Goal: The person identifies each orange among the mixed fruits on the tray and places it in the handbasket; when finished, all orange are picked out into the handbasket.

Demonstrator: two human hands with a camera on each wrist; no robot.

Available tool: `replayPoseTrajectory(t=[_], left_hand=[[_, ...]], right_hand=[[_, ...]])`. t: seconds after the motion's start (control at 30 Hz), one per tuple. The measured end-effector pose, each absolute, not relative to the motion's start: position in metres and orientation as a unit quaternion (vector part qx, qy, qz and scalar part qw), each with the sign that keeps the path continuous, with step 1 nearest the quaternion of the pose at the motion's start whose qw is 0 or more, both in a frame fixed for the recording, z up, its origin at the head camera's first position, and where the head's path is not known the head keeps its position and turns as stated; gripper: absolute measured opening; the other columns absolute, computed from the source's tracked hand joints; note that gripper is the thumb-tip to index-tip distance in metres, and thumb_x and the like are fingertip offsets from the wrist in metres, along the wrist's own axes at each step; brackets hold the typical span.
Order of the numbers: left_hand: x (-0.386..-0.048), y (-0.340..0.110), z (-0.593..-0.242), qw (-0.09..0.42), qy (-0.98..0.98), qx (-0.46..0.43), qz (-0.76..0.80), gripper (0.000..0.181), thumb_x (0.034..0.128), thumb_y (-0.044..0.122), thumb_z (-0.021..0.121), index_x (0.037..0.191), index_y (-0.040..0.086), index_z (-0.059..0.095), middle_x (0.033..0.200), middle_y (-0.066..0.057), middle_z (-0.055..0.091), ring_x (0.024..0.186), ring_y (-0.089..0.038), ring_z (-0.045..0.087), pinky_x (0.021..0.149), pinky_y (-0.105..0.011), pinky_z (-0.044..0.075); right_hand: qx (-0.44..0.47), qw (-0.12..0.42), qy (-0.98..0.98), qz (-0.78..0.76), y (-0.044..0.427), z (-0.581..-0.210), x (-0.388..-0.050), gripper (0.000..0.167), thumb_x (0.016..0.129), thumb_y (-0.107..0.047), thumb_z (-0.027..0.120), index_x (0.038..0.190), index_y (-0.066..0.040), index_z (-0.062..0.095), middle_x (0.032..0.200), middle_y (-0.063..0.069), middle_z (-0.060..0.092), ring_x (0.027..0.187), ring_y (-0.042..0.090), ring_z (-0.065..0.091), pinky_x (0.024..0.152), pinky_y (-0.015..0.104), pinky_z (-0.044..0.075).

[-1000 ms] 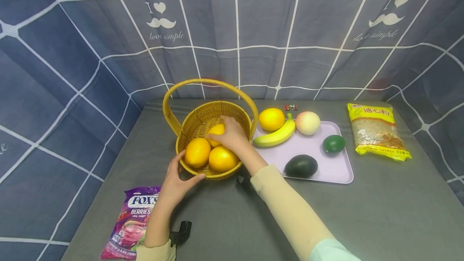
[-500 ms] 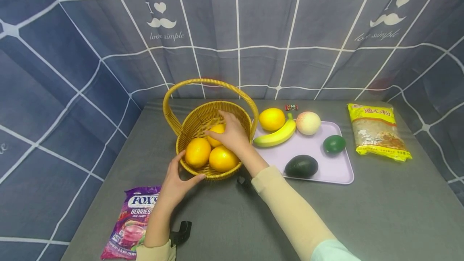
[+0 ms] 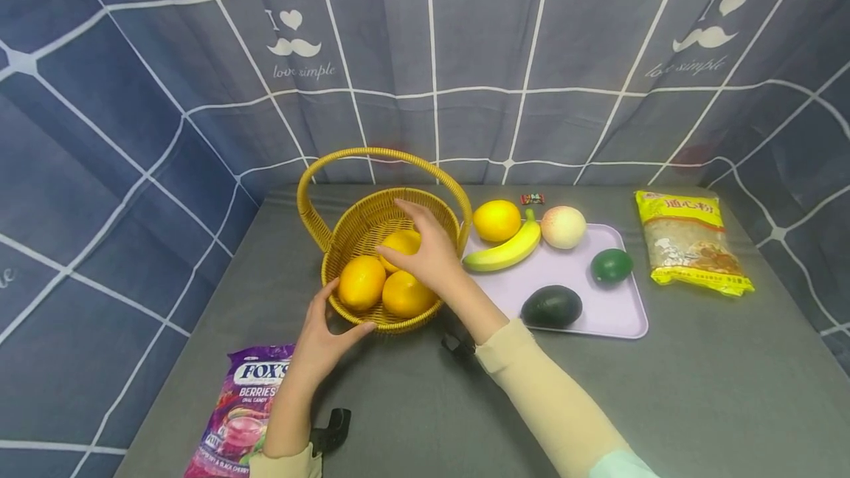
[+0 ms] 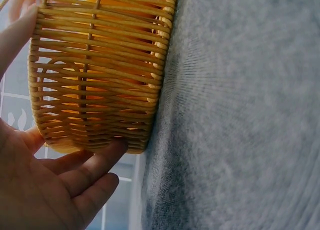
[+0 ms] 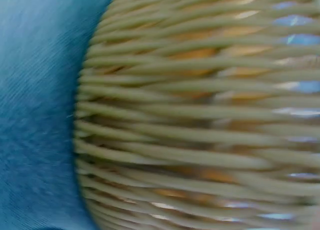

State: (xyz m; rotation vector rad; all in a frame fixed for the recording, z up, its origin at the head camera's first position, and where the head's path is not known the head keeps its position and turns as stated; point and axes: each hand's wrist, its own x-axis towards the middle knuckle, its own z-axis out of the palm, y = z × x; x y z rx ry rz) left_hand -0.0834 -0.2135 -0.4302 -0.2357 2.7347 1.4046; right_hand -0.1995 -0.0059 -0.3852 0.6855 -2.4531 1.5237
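Observation:
A golden wicker basket (image 3: 392,201) with a tall arched handle holds three oranges, one at the left (image 3: 361,282), one at the front (image 3: 408,295) and one farther back (image 3: 401,248). My left hand (image 3: 322,341) holds the basket's near-left side, its thumb at the front rim and its fingers spread along the outer wall. In the left wrist view those fingers (image 4: 95,172) lie against the weave. Inside the basket, my right hand (image 3: 428,249) hovers over the back orange, fingers and thumb apart. The right wrist view shows only blurred wicker (image 5: 200,104) and tabletop.
On the right, a lilac tray (image 3: 511,290) bears an orange (image 3: 496,220), a banana (image 3: 508,248), a peach (image 3: 564,227), a small green fruit (image 3: 612,265) and an avocado (image 3: 553,306). Nearby are a small candy (image 3: 533,198), a yellow pasta bag (image 3: 693,242) and a purple candy bag (image 3: 239,411).
My right hand has spread its fingers and lifted slightly off the back orange, which now shows more fully. The left hand stays on the basket.

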Motion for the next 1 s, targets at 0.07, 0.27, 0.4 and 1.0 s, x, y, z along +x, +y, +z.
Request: replayPoseTrajectory(t=[0.07, 0.27, 0.4, 1.0], left_hand=[[-0.083, -0.214, -0.430, 0.032, 0.886, -0.079, 0.455, 0.101, 0.0756, 0.054, 0.077, 0.152, 0.023, 0.019, 0.155, -0.015, 0.018, 0.135, -0.039, 0.032, 0.109, -0.058, 0.026], [-0.081, -0.214, -0.429, 0.032, 0.885, -0.080, 0.458, 0.100, 0.0764, 0.051, 0.077, 0.153, 0.023, 0.018, 0.156, -0.014, 0.017, 0.136, -0.039, 0.031, 0.110, -0.056, 0.025], [-0.081, -0.215, -0.429, 0.031, 0.885, -0.077, 0.458, 0.100, 0.0765, 0.052, 0.077, 0.153, 0.023, 0.019, 0.156, -0.015, 0.017, 0.136, -0.039, 0.031, 0.110, -0.056, 0.025], [-0.082, -0.214, -0.430, 0.028, 0.886, -0.070, 0.458, 0.100, 0.0767, 0.050, 0.077, 0.153, 0.023, 0.019, 0.157, -0.015, 0.017, 0.137, -0.039, 0.031, 0.110, -0.055, 0.025]], right_hand=[[0.246, 0.100, -0.816, 0.513, -0.002, -0.376, -0.191, 0.077, 0.078, -0.042, 0.079, 0.144, -0.021, 0.044, 0.143, -0.004, 0.044, 0.125, 0.018, 0.047, 0.102, 0.032, 0.042], [0.306, 0.144, -0.771, 0.539, 0.017, -0.353, -0.172, 0.076, 0.078, -0.027, 0.081, 0.144, -0.020, 0.045, 0.142, -0.004, 0.046, 0.124, 0.016, 0.049, 0.101, 0.029, 0.043], [0.343, 0.181, -0.718, 0.578, 0.032, -0.346, -0.165, 0.078, 0.074, -0.009, 0.083, 0.142, -0.012, 0.045, 0.140, 0.002, 0.049, 0.124, 0.022, 0.051, 0.101, 0.034, 0.044], [0.155, 0.254, -0.709, 0.639, 0.107, -0.345, -0.205, 0.072, 0.082, -0.009, 0.076, 0.145, -0.012, 0.041, 0.143, 0.003, 0.045, 0.129, 0.023, 0.044, 0.107, 0.035, 0.038]])
